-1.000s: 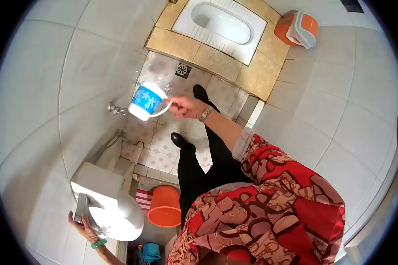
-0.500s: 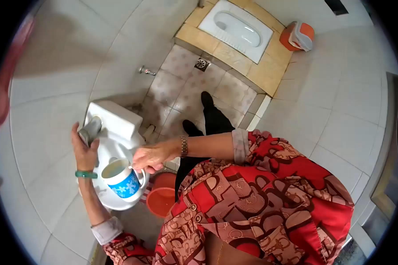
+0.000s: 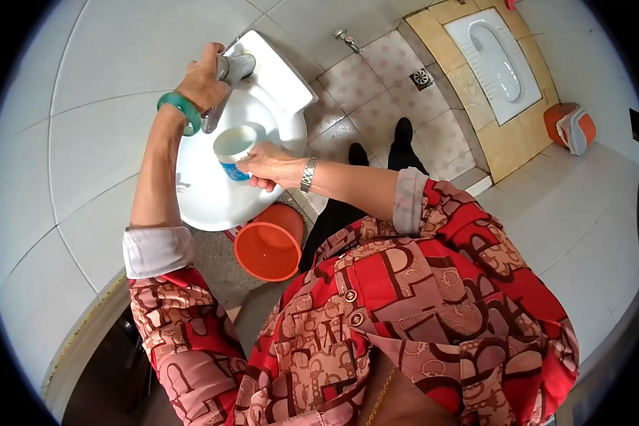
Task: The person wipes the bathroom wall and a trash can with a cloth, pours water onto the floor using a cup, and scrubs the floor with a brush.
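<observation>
Over the white sink (image 3: 199, 202), my right hand (image 3: 271, 165) grips the handle of a blue and white cup (image 3: 235, 145). The cup is upright, with its opening facing up near the spout. My left hand (image 3: 203, 84), with a green bangle (image 3: 180, 111) at the wrist, is wrapped round the metal faucet (image 3: 238, 67) at the sink's back edge. Whether water is running from the spout is too unclear to tell.
An orange bucket (image 3: 268, 245) stands on the floor beside the sink. A wall tap (image 3: 348, 40), a floor drain (image 3: 421, 79), a squat toilet (image 3: 493, 67) on a tiled step, and an orange bin (image 3: 571, 128) are farther right.
The cup in my right hand has moved from near the wall tap to over the sink, under the faucet. My left hand has stayed at the faucet while the view turned toward the sink.
</observation>
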Demonstrator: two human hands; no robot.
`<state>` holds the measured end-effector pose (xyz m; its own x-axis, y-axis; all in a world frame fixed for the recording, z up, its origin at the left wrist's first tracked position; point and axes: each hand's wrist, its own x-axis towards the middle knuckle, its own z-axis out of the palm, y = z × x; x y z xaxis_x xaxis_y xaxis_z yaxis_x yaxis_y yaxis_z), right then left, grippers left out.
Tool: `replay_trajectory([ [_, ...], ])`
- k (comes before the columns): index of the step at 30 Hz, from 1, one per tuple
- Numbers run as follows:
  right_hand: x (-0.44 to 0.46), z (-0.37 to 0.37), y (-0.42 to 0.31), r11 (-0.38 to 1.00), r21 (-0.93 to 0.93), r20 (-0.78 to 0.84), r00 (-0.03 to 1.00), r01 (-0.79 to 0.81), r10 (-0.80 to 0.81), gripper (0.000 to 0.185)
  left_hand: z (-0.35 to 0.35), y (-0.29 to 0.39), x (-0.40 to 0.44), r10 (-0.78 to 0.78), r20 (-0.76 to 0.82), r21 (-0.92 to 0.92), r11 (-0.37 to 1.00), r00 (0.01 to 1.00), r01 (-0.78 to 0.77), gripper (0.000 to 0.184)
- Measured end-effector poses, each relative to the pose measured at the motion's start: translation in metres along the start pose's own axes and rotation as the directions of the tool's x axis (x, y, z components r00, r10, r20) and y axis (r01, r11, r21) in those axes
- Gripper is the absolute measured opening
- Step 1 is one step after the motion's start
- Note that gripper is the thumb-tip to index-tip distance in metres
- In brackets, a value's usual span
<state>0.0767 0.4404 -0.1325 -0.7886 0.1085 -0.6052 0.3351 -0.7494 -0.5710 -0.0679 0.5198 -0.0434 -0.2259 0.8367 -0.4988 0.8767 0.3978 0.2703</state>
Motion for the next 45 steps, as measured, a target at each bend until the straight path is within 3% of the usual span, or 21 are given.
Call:
replay_trajectory([
  [3, 0.015, 0.005, 0.001, 0.998, -0.041, -0.025, 0.999, 0.04, -0.041, 0.023, -0.005, -0.007, 0.007, -0.071, 0.103, -0.022, 0.997, 0.992, 0.074, 0.056],
  [6, 0.015, 0.002, -0.003, 0.997, -0.049, -0.03, 0.998, 0.054, -0.056, 0.022, -0.003, -0.009, 0.012, 0.0, 0.04, -0.009, 1.0, 0.999, 0.0, 0.055],
  [10, 0.011, 0.0, -0.004, 0.986, -0.153, -0.034, 0.997, 0.062, -0.068, 0.018, -0.012, 0.004, 0.013, -0.021, 0.096, -0.044, 0.999, 0.995, 0.025, 0.05],
  [12, 0.018, -0.002, 0.003, 0.956, -0.288, -0.065, 0.996, 0.046, -0.067, 0.019, 0.005, -0.027, 0.033, 0.245, -0.059, -0.081, 0.965, 0.968, -0.249, 0.047],
  [13, 0.019, 0.001, 0.004, 0.983, -0.174, -0.123, 0.99, 0.054, -0.076, 0.019, 0.001, -0.032, 0.035, 0.263, -0.027, -0.114, 0.958, 0.964, -0.265, 0.047],
  [14, 0.02, -0.002, 0.007, 0.978, -0.183, -0.102, 0.988, 0.098, -0.118, 0.012, -0.003, -0.015, 0.028, 0.144, 0.036, -0.163, 0.977, 0.989, -0.137, 0.048],
  [16, -0.004, -0.006, -0.007, 0.964, -0.261, -0.098, 0.991, 0.057, -0.085, 0.016, 0.002, -0.026, 0.034, 0.218, -0.005, -0.199, 0.956, 0.976, -0.214, 0.053],
  [19, 0.009, -0.007, 0.007, 0.954, -0.258, -0.1, 0.978, 0.15, -0.181, 0.014, -0.006, 0.008, 0.024, 0.052, 0.077, -0.175, 0.984, 0.996, -0.038, 0.054],
  [21, 0.023, 0.002, 0.017, 0.931, -0.283, -0.034, 0.967, 0.232, -0.252, 0.015, -0.002, -0.019, 0.023, 0.027, 0.091, -0.175, 0.985, 0.995, -0.011, 0.053],
  [22, 0.019, 0.003, 0.015, 0.912, -0.345, -0.045, 0.967, 0.22, -0.25, 0.016, 0.003, -0.029, 0.026, 0.065, 0.03, -0.202, 0.978, 0.997, -0.058, 0.051],
  [24, 0.016, -0.003, 0.025, 0.843, -0.364, 0.041, 0.911, 0.397, -0.411, 0.015, 0.008, -0.033, 0.025, 0.107, -0.047, -0.226, 0.967, 0.993, -0.115, 0.043],
  [26, -0.015, -0.016, 0.014, 0.793, -0.451, 0.059, 0.9, 0.41, -0.432, 0.017, 0.015, -0.032, 0.021, 0.283, -0.21, -0.089, 0.948, 0.936, -0.307, 0.04],
  [27, -0.03, -0.025, 0.012, 0.813, -0.366, 0.111, 0.888, 0.453, -0.446, 0.018, 0.022, -0.034, 0.017, 0.291, -0.2, -0.088, 0.946, 0.936, -0.313, 0.04],
  [29, -0.062, -0.055, 0.006, 0.828, -0.273, 0.144, 0.872, 0.489, -0.468, 0.018, 0.036, -0.033, 0.015, 0.286, -0.411, -0.059, 0.939, 0.866, -0.339, 0.038],
  [31, -0.094, -0.082, -0.001, 0.843, -0.146, 0.17, 0.852, 0.518, -0.494, 0.019, 0.035, -0.03, 0.012, 0.268, -0.375, -0.062, 0.948, 0.887, -0.312, 0.038],
  [34, -0.121, -0.126, 0.004, 0.868, -0.046, -0.038, 0.867, 0.495, -0.496, 0.02, 0.036, -0.028, 0.011, 0.162, -0.343, -0.125, 0.968, 0.925, -0.216, 0.039],
  [36, -0.139, -0.159, -0.002, 0.886, -0.123, -0.25, 0.85, 0.448, -0.465, 0.021, 0.039, -0.032, 0.013, 0.21, -0.359, -0.187, 0.939, 0.909, -0.29, 0.039],
  [38, -0.125, -0.203, 0.011, 0.799, -0.303, -0.427, 0.676, 0.519, -0.601, 0.024, 0.037, -0.024, 0.011, 0.186, -0.344, -0.095, 0.968, 0.92, -0.231, 0.039],
  [39, -0.119, -0.227, 0.013, 0.83, -0.272, -0.487, 0.675, 0.486, -0.555, 0.025, 0.038, -0.021, 0.01, 0.186, -0.361, -0.196, 0.943, 0.914, -0.269, 0.039],
  [42, -0.097, -0.305, 0.01, 0.851, -0.13, -0.604, 0.64, 0.509, -0.475, 0.025, 0.036, -0.016, 0.01, 0.083, -0.308, -0.215, 0.964, 0.948, -0.155, 0.039],
  [45, -0.08, -0.388, -0.01, 0.863, 0.092, -0.664, 0.677, 0.497, -0.319, 0.024, 0.038, -0.023, 0.011, 0.083, -0.354, -0.129, 0.982, 0.932, -0.137, 0.042],
])
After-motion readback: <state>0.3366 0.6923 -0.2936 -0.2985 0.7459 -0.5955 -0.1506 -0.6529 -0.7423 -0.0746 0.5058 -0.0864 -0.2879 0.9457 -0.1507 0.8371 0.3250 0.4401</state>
